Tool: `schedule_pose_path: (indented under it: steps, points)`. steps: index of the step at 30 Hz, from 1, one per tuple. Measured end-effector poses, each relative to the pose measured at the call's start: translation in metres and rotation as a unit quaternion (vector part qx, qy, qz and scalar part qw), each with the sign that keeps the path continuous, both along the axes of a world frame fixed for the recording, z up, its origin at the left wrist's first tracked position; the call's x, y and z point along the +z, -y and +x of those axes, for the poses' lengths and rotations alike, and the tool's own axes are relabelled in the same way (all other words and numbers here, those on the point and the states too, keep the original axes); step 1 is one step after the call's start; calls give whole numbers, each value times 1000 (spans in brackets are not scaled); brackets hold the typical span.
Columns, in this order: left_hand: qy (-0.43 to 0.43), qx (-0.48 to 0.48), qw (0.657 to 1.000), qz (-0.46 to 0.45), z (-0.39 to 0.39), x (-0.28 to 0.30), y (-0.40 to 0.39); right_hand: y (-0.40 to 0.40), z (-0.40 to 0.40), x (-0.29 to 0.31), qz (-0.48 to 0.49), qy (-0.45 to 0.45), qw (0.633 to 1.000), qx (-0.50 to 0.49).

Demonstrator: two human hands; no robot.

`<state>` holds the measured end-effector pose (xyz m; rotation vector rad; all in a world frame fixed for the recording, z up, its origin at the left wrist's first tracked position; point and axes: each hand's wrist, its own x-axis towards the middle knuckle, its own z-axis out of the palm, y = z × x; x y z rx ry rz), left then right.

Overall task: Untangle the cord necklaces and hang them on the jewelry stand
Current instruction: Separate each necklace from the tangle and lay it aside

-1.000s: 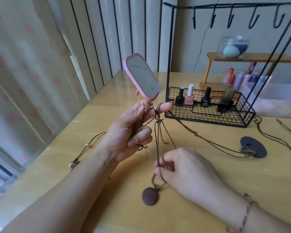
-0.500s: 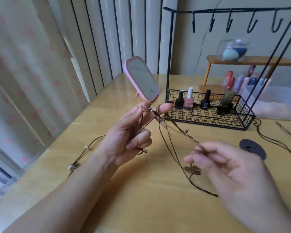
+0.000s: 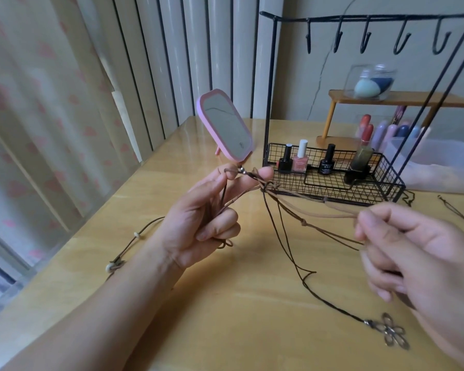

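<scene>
The head view shows the cord necklaces (image 3: 292, 210) held above the bench (image 3: 225, 303), stretched between two hands in front of the jewelry stand (image 3: 332, 183). The left hand (image 3: 198, 223) pinches the bundle near a small metal bead (image 3: 242, 171) between thumb and forefinger, with the lower fingers curled round the trailing strands; its grip is closed on the cords. The right hand (image 3: 413, 250) pinches a tan cord loop (image 3: 332, 210) at its fingertips, drawn sideways and roughly level; this grip is also closed on cord. The crossing point of the strands (image 3: 268, 187) sits just beside the left thumb. A thin dark cord (image 3: 287, 250) hangs slack from that point and runs down to a metal flower pendant (image 3: 391, 332) lying on the bench. The cords appear light, soft and limp; they likely carry no shape and slide easily through a loose pinch. The knots (image 3: 303, 223) probably snag on other strands. The pendant is the only weighted part and likely drags its cord taut when lifted. The best hold is probably close to the crossing, with one strand isolated per pinch. The hooks (image 3: 367, 38) on the top bar are all bare, so no necklace is hung yet.
</scene>
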<state>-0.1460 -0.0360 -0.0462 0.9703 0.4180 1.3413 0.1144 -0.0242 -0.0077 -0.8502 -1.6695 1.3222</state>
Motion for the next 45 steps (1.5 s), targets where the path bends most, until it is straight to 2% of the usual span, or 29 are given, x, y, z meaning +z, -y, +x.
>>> schedule_pose_path:
  steps: [4, 6, 9, 11, 15, 19, 22, 29, 35, 45]
  points:
    - [-26, 22, 999, 30, 4, -3, 1, -1, 3, 2, 12, 42, 999, 32]
    - [-84, 86, 992, 24, 13, -2, 2, 1, 4, 3, 21, 56, 997, 49]
    - [-195, 190, 962, -13, 27, 0, 4, 4, 5, 2, 32, 89, 994, 60]
    - [-218, 220, 951, -26, 32, -1, 3, 4, 7, 1, 39, 112, 992, 49]
    - [-184, 228, 955, -49, 31, -3, 2, 2, 10, -2, 68, 130, 989, 12]
    - [-102, 140, 984, -40, 26, -5, 1, 0, 12, 0, 73, 157, 985, -22]
    - [-63, 104, 991, -59, 25, -4, 2, -1, 12, 1, 68, 181, 980, -36]
    - [-60, 105, 989, -84, 28, 5, 6, -5, 11, -6, 112, 244, 961, -69]
    - [-37, 88, 993, -73, 30, 4, 5, -15, 10, -20, 131, 340, 930, -40]
    - [-22, 24, 999, -35, 22, -3, 1, -3, 0, -10, 149, 282, 947, 34]
